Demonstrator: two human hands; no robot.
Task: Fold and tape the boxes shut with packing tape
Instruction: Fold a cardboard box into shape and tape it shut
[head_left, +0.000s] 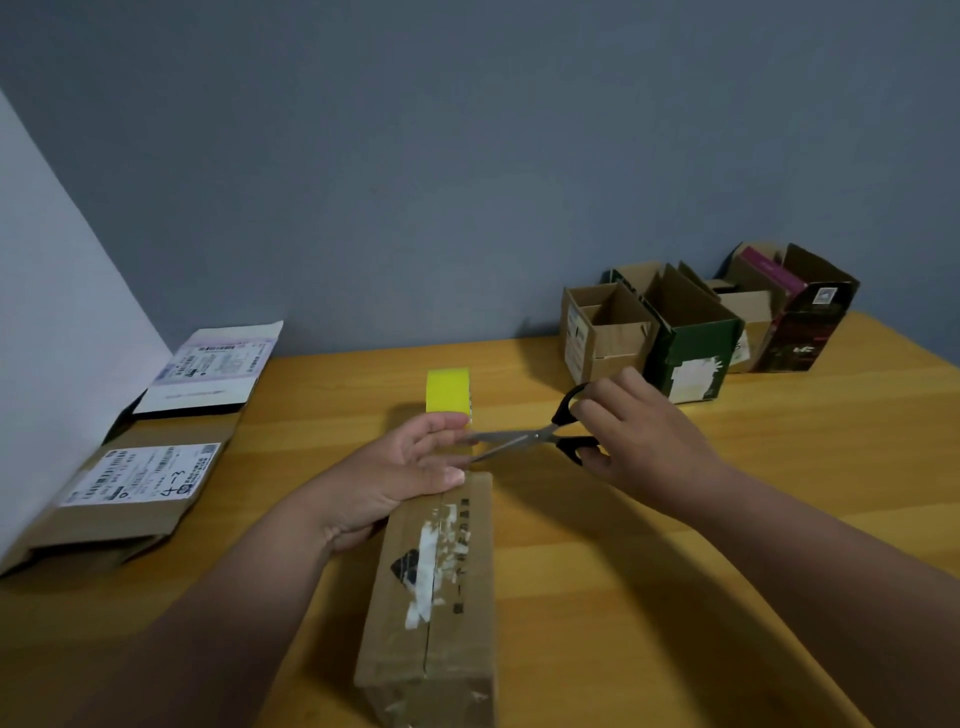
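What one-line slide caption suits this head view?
Left hand holds yellow tape roll over brown box while right hand cuts with black-handled scissors.

Dim, even indoor light, bluish-grey cast on wall (467, 156). Soft shadows under forearms on wooden table (779, 467). No glare. Overall soft focus, slight motion blur. Wide-angle bending at frame edges; table edge curves.
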